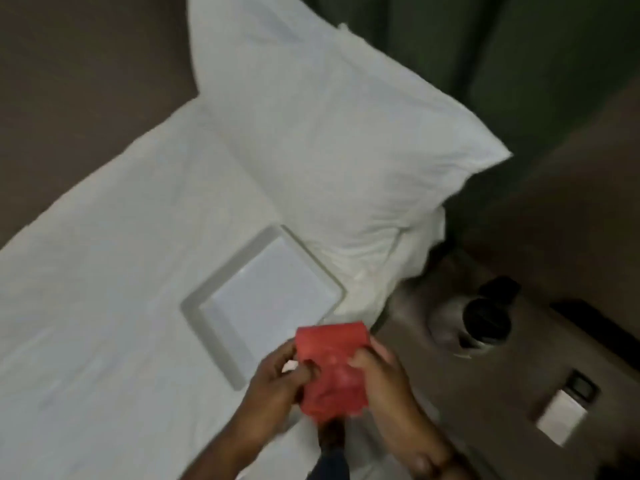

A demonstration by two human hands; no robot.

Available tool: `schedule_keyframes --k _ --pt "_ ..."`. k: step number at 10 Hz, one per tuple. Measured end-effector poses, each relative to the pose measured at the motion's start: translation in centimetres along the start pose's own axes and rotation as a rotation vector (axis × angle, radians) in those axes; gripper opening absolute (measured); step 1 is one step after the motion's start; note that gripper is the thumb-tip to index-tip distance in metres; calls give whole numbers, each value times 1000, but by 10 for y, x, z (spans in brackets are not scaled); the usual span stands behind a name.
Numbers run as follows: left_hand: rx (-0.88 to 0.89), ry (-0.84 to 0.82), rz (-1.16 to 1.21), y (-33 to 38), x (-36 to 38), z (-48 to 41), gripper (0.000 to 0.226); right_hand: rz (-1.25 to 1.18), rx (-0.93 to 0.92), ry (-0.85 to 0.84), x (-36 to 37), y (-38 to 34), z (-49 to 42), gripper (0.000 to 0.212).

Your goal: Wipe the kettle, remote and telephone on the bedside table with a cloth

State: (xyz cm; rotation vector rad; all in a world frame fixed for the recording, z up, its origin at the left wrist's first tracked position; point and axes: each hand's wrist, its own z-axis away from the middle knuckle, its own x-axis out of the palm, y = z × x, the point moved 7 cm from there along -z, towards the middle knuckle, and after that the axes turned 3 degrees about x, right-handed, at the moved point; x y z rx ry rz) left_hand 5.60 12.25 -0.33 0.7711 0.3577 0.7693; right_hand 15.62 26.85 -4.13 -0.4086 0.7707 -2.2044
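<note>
One big bed with a white sheet fills most of the view. One fat white pillow lies at its top end, with a corner sticking out to the right over the gap by the bed. One brown bedside table stands on the right, just beside the bed. One white tray with a raised rim lies flat on the sheet, just below the pillow. It is turned like a diamond, with one corner aimed at the bedside table. One kettle stands upright on the table, seen from above, so its dark round lid faces up. A dark part sticks out from it toward the upper right; the picture is blurry, so that may be its handle. One small white and dark block lies flat on the table near the lower right, and it is too blurred to say what it is. Its long side runs from lower left to upper right. One red cloth is held up in the air over the edge of the bed, near the tray. It is folded, and its long side runs up and down. Two hands hold it. The left hand pinches its left edge with closed fingers. The right hand grips its right edge with the thumb on top.
</note>
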Motion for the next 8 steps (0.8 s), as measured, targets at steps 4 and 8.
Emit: schedule_keyframes --k 4,8 --pt "-188 504 -75 -27 -171 -125 28 819 -91 154 180 -73 -138 24" --pt "75 803 -578 -12 -179 -97 48 690 -180 310 165 -88 -108 57"
